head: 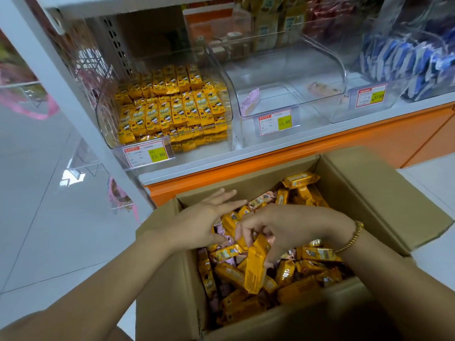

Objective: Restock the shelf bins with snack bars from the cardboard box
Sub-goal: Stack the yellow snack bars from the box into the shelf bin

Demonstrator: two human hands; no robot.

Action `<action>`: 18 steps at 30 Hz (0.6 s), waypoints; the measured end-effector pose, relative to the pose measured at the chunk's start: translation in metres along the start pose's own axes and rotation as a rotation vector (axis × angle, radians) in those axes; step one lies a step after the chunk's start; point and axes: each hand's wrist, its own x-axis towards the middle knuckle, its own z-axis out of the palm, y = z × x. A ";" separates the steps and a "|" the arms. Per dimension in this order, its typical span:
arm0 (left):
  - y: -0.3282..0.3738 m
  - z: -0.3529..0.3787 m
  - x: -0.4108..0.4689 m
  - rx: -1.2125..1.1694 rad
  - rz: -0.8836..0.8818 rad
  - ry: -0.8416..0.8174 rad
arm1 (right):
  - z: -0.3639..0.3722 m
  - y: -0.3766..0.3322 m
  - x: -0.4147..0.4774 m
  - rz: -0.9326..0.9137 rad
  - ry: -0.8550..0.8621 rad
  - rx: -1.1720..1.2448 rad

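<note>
A white metal shelf unit with an orange base (pixel 369 140) stands beyond both hands. Under the hands sits an open brown cardboard box (pixel 369 193), heaped with loose yellow-wrapped snack bars (pixel 312 254) and a few pink ones. On the shelf, ahead of the left hand, a clear plastic bin (pixel 108 129) is packed with rows of the same yellow bars. Ahead of the right hand, a second clear bin (pixel 290 77) holds almost nothing. Farther right, a third clear bin (pixel 344 109) holds blue packets.

The left hand (pixel 204 217) hovers over the box's far left corner, fingers straight and spread. The right hand (pixel 290 230) has its fingers curled down, gripping a yellow bar (pixel 256 269) that hangs upright over the heap. A gold beaded bracelet (pixel 349 242) circles the right wrist. A price tag (pixel 147 155) hangs on the left bin's front.
</note>
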 end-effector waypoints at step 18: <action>-0.004 -0.029 0.001 -0.638 -0.313 -0.008 | -0.048 0.029 -0.038 -0.131 0.400 0.410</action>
